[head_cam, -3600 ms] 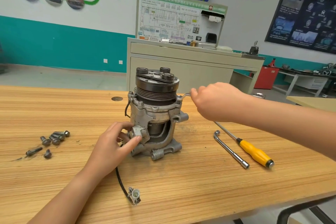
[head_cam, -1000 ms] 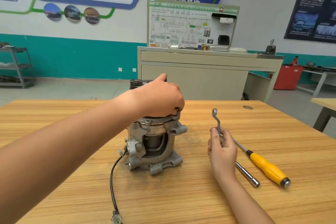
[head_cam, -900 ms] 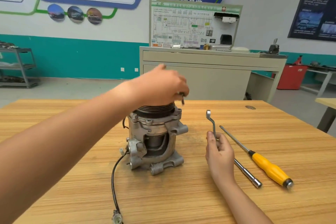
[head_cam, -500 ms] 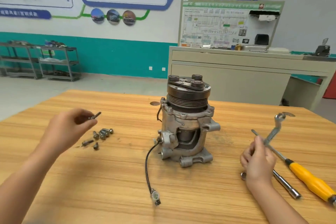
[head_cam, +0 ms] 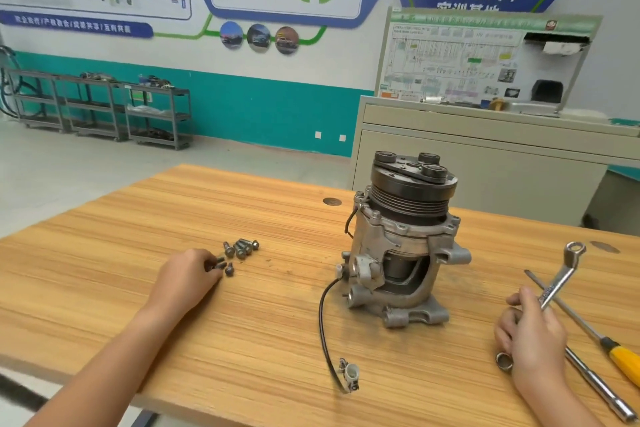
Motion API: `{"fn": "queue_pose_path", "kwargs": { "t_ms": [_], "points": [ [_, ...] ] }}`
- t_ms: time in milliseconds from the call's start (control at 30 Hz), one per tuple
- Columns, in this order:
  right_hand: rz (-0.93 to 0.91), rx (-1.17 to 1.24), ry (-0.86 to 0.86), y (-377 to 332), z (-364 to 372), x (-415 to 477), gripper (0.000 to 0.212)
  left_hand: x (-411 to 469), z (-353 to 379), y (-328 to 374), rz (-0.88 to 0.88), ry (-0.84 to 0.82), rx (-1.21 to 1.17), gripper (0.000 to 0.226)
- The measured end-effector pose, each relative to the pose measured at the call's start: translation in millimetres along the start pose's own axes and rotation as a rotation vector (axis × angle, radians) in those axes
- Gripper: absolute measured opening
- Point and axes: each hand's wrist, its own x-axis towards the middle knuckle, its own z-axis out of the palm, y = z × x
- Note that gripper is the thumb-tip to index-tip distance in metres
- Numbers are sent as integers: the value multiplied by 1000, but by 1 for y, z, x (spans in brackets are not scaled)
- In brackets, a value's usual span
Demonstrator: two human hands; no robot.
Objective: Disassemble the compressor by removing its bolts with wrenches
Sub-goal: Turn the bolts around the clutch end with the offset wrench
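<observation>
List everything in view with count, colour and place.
Metal compressor with black pulley: one, grey, upright on light wooden table.
Loose steel bolts: several, grey, piled left of it.
Cable with pale plug: one, black, trailing from compressor.
Yellow-handled screwdriver: one, table's right.
L-shaped socket wrench: one, silver, beside screwdriver.
Offset ring wrench: one, silver, in right hand.
Steel cabinet: one, beige, behind table.
Left hand: fingers at the bolts.
Right hand: fingers gripping ring wrench.

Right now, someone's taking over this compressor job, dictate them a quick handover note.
Left hand: at the bolts, fingertips on them; grip unclear.
Right hand: holds the ring wrench.
Compressor upright on the table; socket wrench and screwdriver lie at right.
Done: several bolts out, piled left.
Left: check housing for remaining bolts, then separate it.
</observation>
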Motion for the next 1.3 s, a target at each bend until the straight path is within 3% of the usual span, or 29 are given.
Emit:
{"fn": "queue_pose_path", "kwargs": {
  "t_ms": [167,267,367,500,633,733,867,1033,1167,1300],
  "points": [
    [-19,-53,-47,0,3,0,27,-13,-3,11,10,68,-55,30],
    [3,-67,-61,1,3,0,27,-22,-1,51,181,98,-277,25],
    [23,-54,-65,2,3,1,27,-19,0,109,394,-129,-563,53],
    [55,-44,-60,0,2,1,27,-6,6,164,481,-415,-717,97],
    [82,-52,-66,-1,3,0,26,8,8,170,439,-472,-819,108],
    [91,-55,-86,-3,1,1,26,13,7,166,438,-494,-863,101],
    [103,-66,-99,-1,0,2,26,6,3,171,399,-408,-837,101],
    [114,-85,-103,-1,2,4,27,-40,10,188,250,-86,-686,119],
    [133,-68,-101,-1,1,3,27,-75,18,204,244,122,-551,96],
    [121,-38,-92,-1,1,3,27,-77,11,196,312,124,-533,73]
  ]
}}
